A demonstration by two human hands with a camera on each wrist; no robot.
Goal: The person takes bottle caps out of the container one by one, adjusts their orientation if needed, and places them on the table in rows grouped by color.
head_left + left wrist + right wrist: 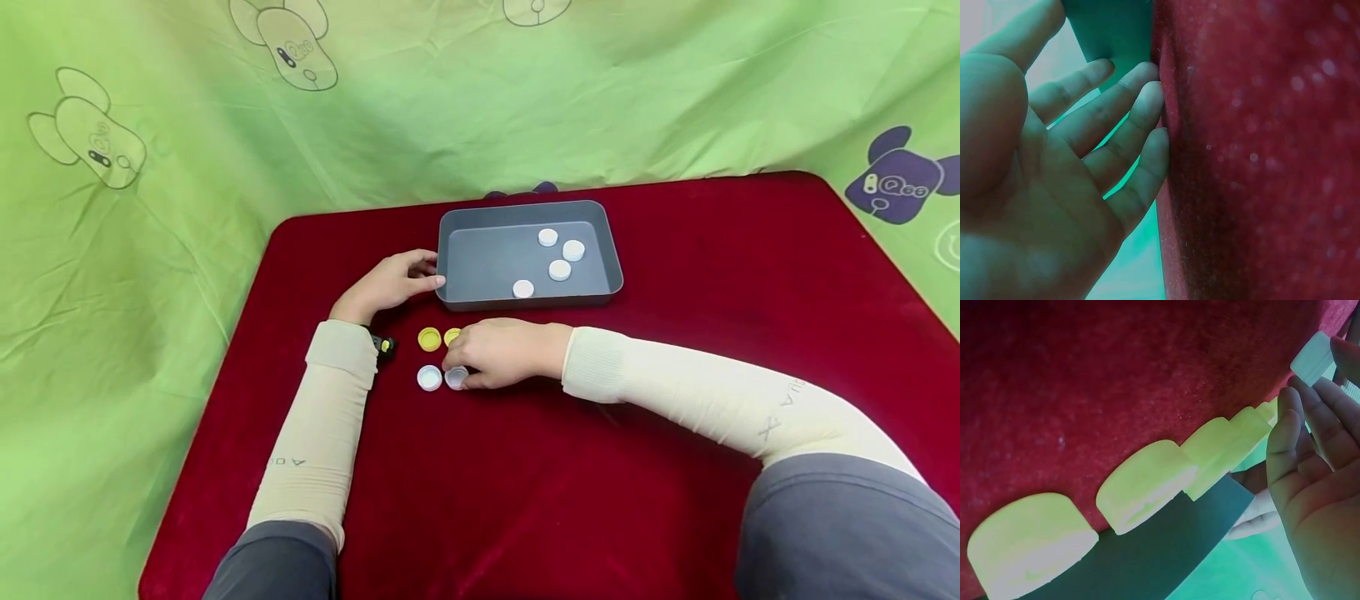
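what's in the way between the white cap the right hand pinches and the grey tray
A row of yellow caps lies between the white cap in the right hand and the grey tray, and the tray's near wall rises beyond them. Lifting the cap over both would probably avoid them.

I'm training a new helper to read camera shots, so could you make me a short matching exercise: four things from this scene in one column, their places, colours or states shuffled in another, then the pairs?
1. Left hand
2. Right hand
3. Tray
4. Four white discs

A. Grey
B. Pinching a pale cap
C. Inside the tray
D. At the tray's left end

Pairs: 1-D, 2-B, 3-A, 4-C
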